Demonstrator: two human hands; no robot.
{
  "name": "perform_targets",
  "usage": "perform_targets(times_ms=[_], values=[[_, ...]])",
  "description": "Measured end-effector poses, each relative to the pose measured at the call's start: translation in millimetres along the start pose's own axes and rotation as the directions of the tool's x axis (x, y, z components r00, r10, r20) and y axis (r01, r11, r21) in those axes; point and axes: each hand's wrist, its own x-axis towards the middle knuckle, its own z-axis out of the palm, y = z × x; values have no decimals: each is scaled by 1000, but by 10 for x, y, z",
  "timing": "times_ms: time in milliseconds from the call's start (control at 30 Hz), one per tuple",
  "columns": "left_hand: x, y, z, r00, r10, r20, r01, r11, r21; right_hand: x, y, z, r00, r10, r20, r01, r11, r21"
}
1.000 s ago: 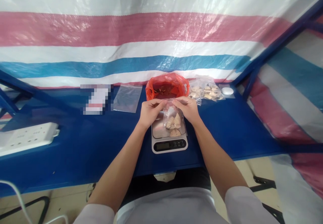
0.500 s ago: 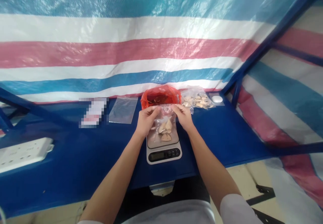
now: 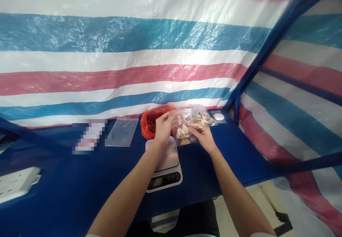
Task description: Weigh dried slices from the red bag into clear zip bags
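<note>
- The left hand [image 3: 163, 128] is gripping the top edge of a clear zip bag [image 3: 181, 130], its fingers [image 3: 171, 115] closed in a pinch on the plastic.
- The right hand [image 3: 202, 137] is holding the bag's lower side, its fingers [image 3: 191, 129] curled closely against the plastic.
- The bag is hanging between both hands over the far end of a digital kitchen scale [image 3: 163, 166], with pale, chunky pieces [image 3: 182, 134] gathering in its bottom.
- A red plastic bag [image 3: 151, 121] is sitting just behind the left hand, on the blue counter [image 3: 66, 180].
- A second clear bag of pale pieces [image 3: 204, 117] is lying just beyond the right hand, near a small white round object [image 3: 219, 116].
- An empty-looking flat zip bag [image 3: 123, 132] is lying left of the scale, beside a pixelated item [image 3: 89, 135].
- A white power strip [image 3: 16, 183] is resting at the counter's left edge.
- Striped tarpaulin [image 3: 133, 37] is hanging behind everything.
</note>
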Motion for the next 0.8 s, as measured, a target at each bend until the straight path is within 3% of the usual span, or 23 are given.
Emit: perform_targets(times_ms=[100, 200, 267, 333, 433, 533, 667, 800], values=[[76, 1, 89, 1000, 5, -7, -5, 1000, 13, 183, -47, -207, 995, -80, -53, 76, 995, -67], [43, 32, 116, 973, 228, -12, -219, 945, 242, 415, -93, -408, 990, -102, -97, 87, 985, -150], [-19, 43, 132, 912, 398, 101, -400, 807, 433, 574, -123, -501, 987, -129, -100, 103, 968, -229], [-74, 23, 165, 842, 457, 288, -536, 638, 553, 723, -151, -539, 979, -191, -75, 156, 929, -335], [-102, -85, 237, 751, 392, 531, -660, 436, 612, 904, -187, -497, 978, -205, -25, 167, 858, -485], [-83, -246, 285, 694, 306, 651, -719, 257, 646, 1013, -214, -406, 991, -137, 3, 108, 762, -639], [-72, -423, 289, 711, 184, 679, -701, 103, 706, 1030, -279, -327, 996, -83, 24, 66, 558, -827], [-88, -524, 282, 732, 124, 669, -679, 65, 731, 926, -410, -300, 994, -104, -17, 25, 391, -920]])
